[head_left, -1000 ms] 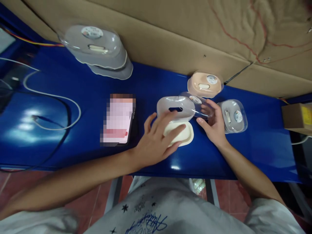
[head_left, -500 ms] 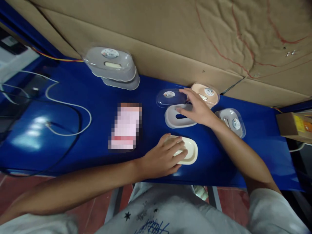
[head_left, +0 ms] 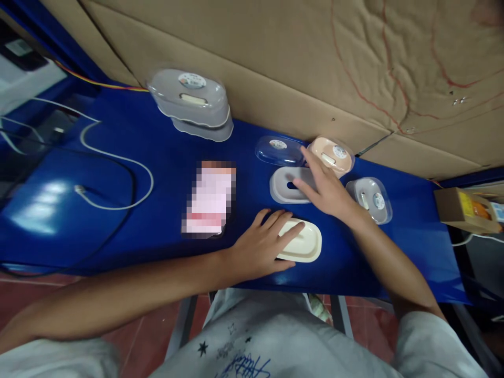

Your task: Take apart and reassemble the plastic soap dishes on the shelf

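My left hand [head_left: 262, 247] lies with fingers spread flat over the left end of a cream oval tray [head_left: 303, 242] near the table's front edge. My right hand [head_left: 325, 189] reaches over a grey oval tray with a slot [head_left: 284, 186], fingers stretched out and resting on its right side. A clear lid with a round sticker [head_left: 276, 149] lies just behind the grey tray, apart from both hands.
A blue table [head_left: 118, 220] stands against cardboard sheets [head_left: 315, 68]. A peach soap box [head_left: 333, 154] and a grey one [head_left: 370, 198] sit to the right, a stack of larger clear boxes [head_left: 191, 102] back left. A phone [head_left: 210, 199], white cable [head_left: 114, 157] and small carton [head_left: 460, 207] also lie here.
My right hand set the clear lid down behind the grey tray and came back onto that tray. My left hand drew the cream tray nearer the front edge and stays on it.
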`<state>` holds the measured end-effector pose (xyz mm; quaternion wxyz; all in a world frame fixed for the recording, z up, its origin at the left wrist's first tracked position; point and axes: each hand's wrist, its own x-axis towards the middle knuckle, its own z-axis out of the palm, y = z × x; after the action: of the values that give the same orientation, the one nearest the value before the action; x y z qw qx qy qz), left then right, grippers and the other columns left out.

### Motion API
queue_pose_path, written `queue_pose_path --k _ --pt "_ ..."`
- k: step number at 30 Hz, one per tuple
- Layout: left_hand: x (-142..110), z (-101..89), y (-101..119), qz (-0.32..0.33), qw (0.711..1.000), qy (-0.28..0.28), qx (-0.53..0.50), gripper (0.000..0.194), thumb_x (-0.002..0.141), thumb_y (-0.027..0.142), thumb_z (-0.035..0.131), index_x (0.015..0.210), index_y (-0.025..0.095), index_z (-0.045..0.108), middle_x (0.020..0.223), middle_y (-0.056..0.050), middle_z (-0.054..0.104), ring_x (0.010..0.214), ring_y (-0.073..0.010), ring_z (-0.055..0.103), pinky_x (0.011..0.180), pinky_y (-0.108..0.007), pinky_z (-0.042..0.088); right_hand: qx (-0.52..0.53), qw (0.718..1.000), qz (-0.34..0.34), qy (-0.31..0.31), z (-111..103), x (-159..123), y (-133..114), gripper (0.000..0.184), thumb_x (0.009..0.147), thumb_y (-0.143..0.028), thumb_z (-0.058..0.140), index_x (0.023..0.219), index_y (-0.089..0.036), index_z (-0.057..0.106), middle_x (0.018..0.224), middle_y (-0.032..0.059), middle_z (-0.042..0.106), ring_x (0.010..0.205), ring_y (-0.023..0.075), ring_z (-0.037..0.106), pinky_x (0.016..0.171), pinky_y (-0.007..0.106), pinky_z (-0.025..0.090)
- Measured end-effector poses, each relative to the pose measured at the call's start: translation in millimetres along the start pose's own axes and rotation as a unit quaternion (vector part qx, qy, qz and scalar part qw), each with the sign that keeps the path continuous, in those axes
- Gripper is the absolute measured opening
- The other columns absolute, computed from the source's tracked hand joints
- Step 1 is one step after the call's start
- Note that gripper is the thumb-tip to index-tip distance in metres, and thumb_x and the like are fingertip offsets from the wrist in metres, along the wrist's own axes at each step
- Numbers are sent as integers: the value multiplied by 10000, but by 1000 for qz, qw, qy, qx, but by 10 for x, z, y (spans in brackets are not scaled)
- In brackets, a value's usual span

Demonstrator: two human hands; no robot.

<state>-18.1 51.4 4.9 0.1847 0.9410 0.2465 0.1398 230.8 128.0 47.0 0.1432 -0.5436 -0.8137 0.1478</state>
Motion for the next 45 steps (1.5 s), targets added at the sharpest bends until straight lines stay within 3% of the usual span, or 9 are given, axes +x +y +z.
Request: queue_pose_path --k 5,10,14,18,23,33,36,42,45 --pt "16 -18 -16 -1 1000 -18 -5 862 929 590 788 1601 138 494 1599 -281 534 1450 -456 530 1218 -646 345 -21 998 -52 -17 75 -462 86 860 1018 -669 623 1734 -355 265 1804 144 317 1668 411 315 1289 725 328" --pt "46 -22 -39 -25 998 -21 -50 930 849 549 890 1593 175 475 1565 -246 564 1447 -440 523 1228 -653 327 40 995 -40 76 142 -755 244 678 943 -611 764 1556 -385 583 1690 102 513 1552 409 506 1265 685 420" --pt "58 -10 -49 -71 974 79 -200 965 771 457 963 1550 243 436 1518 -187 564 1434 -404 540 1200 -608 422 96 985 -23 138 66 -873 186 641 939 -612 764 1516 -370 624 1614 103 588 1486 412 575 1234 651 474" --pt "78 -56 -45 -134 903 200 -356 1079 704 556 993 1533 300 353 1542 -155 468 1430 -368 550 1184 -570 501 127 977 -58 162 -11 -922 79 656 956 -675 703 1535 -386 598 1576 96 618 1448 416 602 1208 658 486" --pt "104 -125 -51 -178 850 161 -468 1094 762 484 979 1578 370 259 1693 -152 318 1421 -325 589 1150 -512 570 104 985 -112 81 44 -971 21 771 918 -635 777 1603 -400 511 1630 91 579 1456 426 583 1190 680 482" --pt "68 -138 -92 -163 847 167 -478 1029 864 537 869 1647 439 209 1834 -114 115 1671 -407 284 1247 -649 446 116 989 -85 -12 184 -956 -34 989 880 -671 801 1691 -379 315 1630 141 527 1481 431 521 1192 688 466" --pt "96 -199 -92 -226 779 164 -562 1058 839 464 883 1646 481 200 1800 -98 260 1568 -370 471 1158 -601 543 93 993 -78 -6 239 -963 -89 1044 847 -639 846 1694 -402 283 1590 147 516 1474 446 512 1189 702 462" --pt "185 -270 -2 -392 551 83 -732 694 876 397 843 1499 313 547 1408 -78 682 1206 -264 706 927 -370 616 118 988 -96 -14 284 -970 -71 1119 859 -680 824 1730 -404 178 1653 141 485 1534 426 471 1238 688 438" --pt "203 -272 44 -416 493 90 -759 552 887 353 838 1394 268 636 1361 -71 706 1131 -217 702 868 -301 589 220 970 -94 -39 203 -760 56 987 959 -854 512 1745 -371 161 1729 121 437 1556 384 482 1226 622 489"
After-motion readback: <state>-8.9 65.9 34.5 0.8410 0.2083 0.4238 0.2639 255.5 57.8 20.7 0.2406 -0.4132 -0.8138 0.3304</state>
